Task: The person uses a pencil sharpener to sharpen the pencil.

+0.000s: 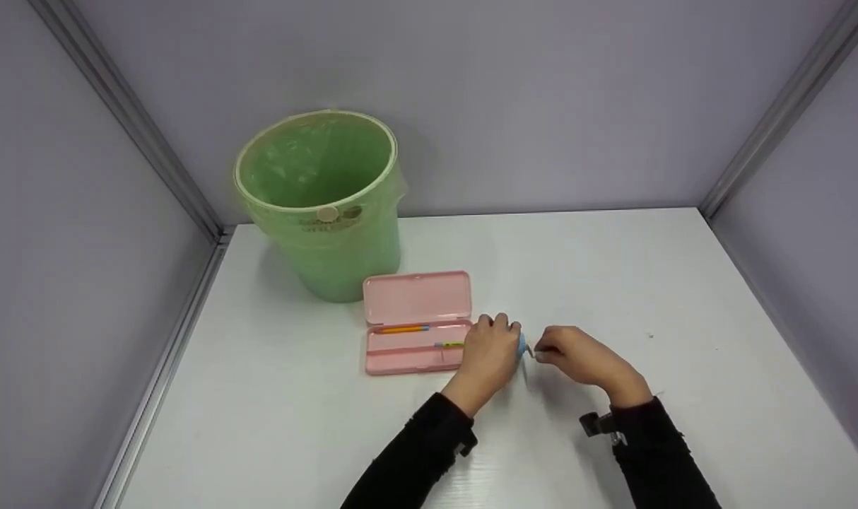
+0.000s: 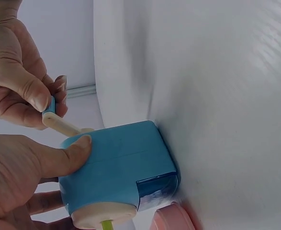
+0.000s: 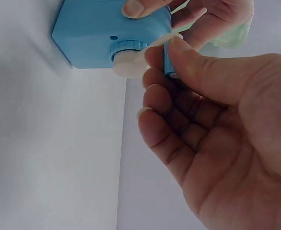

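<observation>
A blue hand-crank pencil sharpener (image 2: 118,163) stands on the table, held by my left hand (image 1: 489,350) with the thumb on one face and the fingers on another. A green pencil (image 2: 106,225) sticks out of its cream front, as the left wrist view shows. My right hand (image 1: 586,357) pinches the blue knob (image 3: 168,61) of the cream crank (image 2: 61,123) between thumb and forefinger. In the head view, my left hand hides most of the sharpener. Left of that hand lies an open pink pencil case (image 1: 418,298), with an orange pencil (image 1: 404,329) in it.
A green bin (image 1: 351,247) with a clear liner stands behind the pencil case at the back left. Small specks (image 1: 650,335) lie on the white table (image 1: 683,283) to the right. Grey walls (image 1: 542,106) enclose the back and both sides.
</observation>
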{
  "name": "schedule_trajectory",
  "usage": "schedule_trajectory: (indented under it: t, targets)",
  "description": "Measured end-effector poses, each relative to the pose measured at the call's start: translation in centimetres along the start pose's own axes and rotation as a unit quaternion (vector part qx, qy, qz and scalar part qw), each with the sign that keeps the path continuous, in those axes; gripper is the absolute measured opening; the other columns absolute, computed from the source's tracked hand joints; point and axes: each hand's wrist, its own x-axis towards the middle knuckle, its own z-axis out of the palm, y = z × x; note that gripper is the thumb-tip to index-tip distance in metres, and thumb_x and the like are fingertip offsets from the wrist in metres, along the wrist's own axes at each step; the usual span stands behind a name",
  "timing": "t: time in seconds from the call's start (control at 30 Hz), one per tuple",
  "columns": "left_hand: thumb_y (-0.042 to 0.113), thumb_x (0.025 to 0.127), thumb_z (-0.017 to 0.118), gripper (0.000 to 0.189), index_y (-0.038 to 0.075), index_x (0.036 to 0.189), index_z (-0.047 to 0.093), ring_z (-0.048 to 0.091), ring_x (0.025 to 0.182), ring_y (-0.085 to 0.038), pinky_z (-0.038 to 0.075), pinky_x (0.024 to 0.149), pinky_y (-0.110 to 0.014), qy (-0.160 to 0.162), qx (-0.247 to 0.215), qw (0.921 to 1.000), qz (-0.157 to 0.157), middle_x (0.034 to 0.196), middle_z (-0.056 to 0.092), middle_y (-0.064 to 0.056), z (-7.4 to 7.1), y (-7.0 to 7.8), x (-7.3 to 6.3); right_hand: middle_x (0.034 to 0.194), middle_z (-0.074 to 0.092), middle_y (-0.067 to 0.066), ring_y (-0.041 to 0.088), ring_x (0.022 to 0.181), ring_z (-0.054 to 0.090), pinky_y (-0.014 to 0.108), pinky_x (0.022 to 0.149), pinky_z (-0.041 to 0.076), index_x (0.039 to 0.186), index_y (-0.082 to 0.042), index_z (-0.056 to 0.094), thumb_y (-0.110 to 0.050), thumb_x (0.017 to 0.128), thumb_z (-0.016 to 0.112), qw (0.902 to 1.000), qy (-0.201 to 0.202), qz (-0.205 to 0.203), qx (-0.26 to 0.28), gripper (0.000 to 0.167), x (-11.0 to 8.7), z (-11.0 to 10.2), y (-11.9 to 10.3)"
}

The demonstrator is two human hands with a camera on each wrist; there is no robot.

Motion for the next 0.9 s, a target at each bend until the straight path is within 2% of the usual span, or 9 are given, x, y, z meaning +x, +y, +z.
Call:
schedule_trajectory:
  t: [0.17, 0.43, 0.7, 0.9]
  targets:
    - [0.019, 0.090, 0.076, 0.013, 0.014, 0.102, 0.077, 0.065, 0.082, -0.022, 0.056, 0.067, -0.031, -0.020, -0.011, 0.9997, 0.000, 0.093, 0.069, -0.002, -0.2, -0.3, 0.1, 0.092, 0.068, 0.005, 0.019, 0.085, 0.065, 0.037, 0.076, 0.055, 0.100, 0.004, 0.076, -0.001, 0.097, 0.066, 0.9998, 0.007, 0.005, -0.019, 0.012, 0.4, -0.3, -0.4]
    - [0.017, 0.090, 0.075, 0.014, 0.015, 0.102, 0.079, 0.064, 0.081, -0.021, 0.055, 0.065, -0.031, -0.002, -0.005, 1.0000, 0.003, 0.092, 0.068, -0.002, -0.3, -0.3, 0.1, 0.094, 0.068, 0.008, 0.025, 0.088, 0.067, 0.041, 0.078, 0.057, 0.101, 0.005, 0.076, 0.000, 0.098, 0.064, 0.9983, 0.022, -0.006, -0.053, 0.013, 0.7, -0.6, -0.5]
    - [0.015, 0.092, 0.074, 0.013, 0.013, 0.103, 0.079, 0.064, 0.081, -0.021, 0.056, 0.066, -0.031, -0.011, -0.009, 0.9998, 0.012, 0.093, 0.069, -0.002, -0.1, -0.1, 0.1, 0.090, 0.066, 0.005, 0.017, 0.082, 0.062, 0.039, 0.074, 0.053, 0.102, 0.004, 0.074, -0.006, 0.102, 0.061, 0.9986, 0.025, 0.011, -0.046, 0.017, 0.8, -0.7, -0.1]
    - [0.016, 0.093, 0.072, 0.013, 0.014, 0.103, 0.079, 0.064, 0.082, -0.020, 0.056, 0.066, -0.031, -0.020, -0.025, 0.9995, 0.007, 0.095, 0.070, -0.002, -0.2, 0.0, 0.2, 0.091, 0.067, 0.009, 0.019, 0.084, 0.062, 0.042, 0.077, 0.052, 0.103, 0.004, 0.073, -0.007, 0.103, 0.060, 0.9988, 0.033, 0.020, -0.031, 0.018, 1.1, -0.7, 0.3]
